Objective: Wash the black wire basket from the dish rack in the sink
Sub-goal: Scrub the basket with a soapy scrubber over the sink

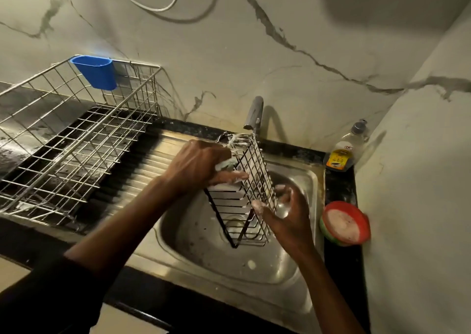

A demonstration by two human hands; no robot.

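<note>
The black wire basket (244,196) stands on end over the steel sink (288,265), soapy foam clinging to its upper wires. My left hand (201,163) grips a pale green sponge (225,166) against the basket's left side, near the top. On the basket's right side, my right hand (283,208) holds the wire wall with thumb and soapy fingers curled round it. The basket's lower end hangs just above the drain.
A chrome tap (254,113) rises behind the basket. The large wire dish rack (76,140) with a blue cup (95,71) fills the left drainboard. A dish-soap bottle (344,150) and a red-rimmed bowl (345,223) sit on the right counter by the wall.
</note>
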